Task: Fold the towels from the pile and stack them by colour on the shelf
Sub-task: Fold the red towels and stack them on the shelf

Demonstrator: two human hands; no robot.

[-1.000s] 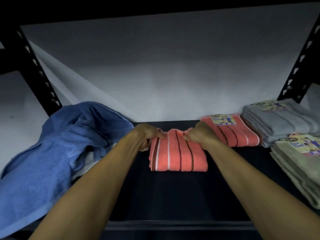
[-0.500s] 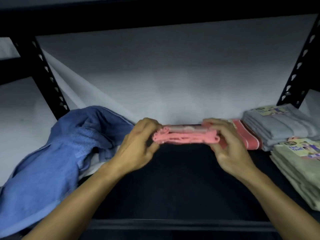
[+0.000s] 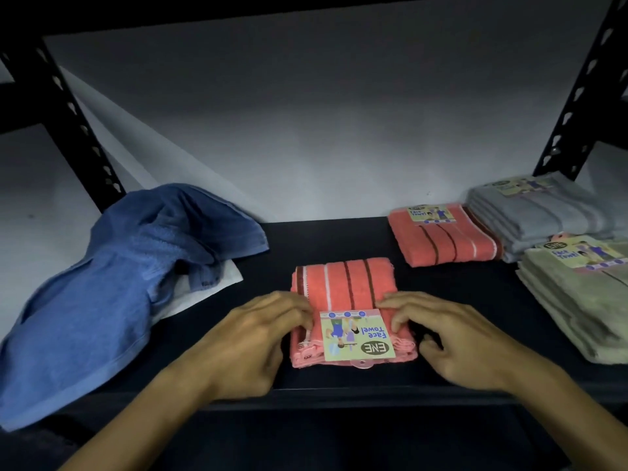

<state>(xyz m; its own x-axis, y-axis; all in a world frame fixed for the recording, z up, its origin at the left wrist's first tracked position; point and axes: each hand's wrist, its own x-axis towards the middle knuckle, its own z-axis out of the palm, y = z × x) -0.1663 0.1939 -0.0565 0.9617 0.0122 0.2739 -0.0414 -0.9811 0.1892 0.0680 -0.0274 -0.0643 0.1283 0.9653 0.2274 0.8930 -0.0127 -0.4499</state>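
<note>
A folded coral striped towel (image 3: 343, 283) lies flat on the dark shelf (image 3: 326, 239), its "Face Towel" paper label facing up at the near end. My left hand (image 3: 251, 341) grips the towel's near left edge, and my right hand (image 3: 441, 334) grips its near right edge. A second folded coral towel (image 3: 448, 243) with the same label lies further back on the right. Beside it stands a stack of folded grey towels (image 3: 537, 215), and in front of that a stack of pale green towels (image 3: 577, 300). A crumpled blue towel (image 3: 112, 277) lies heaped on the left.
A white cloth (image 3: 207, 287) peeks out from under the blue heap. Black perforated uprights stand at the left (image 3: 68, 120) and right (image 3: 577, 96). A pale wall closes the back. The shelf's front edge (image 3: 339, 399) runs just below my hands.
The coral towel was lifted, turned over and laid down nearer to me, label side up. Both hands moved from its far edge to its near corners.
</note>
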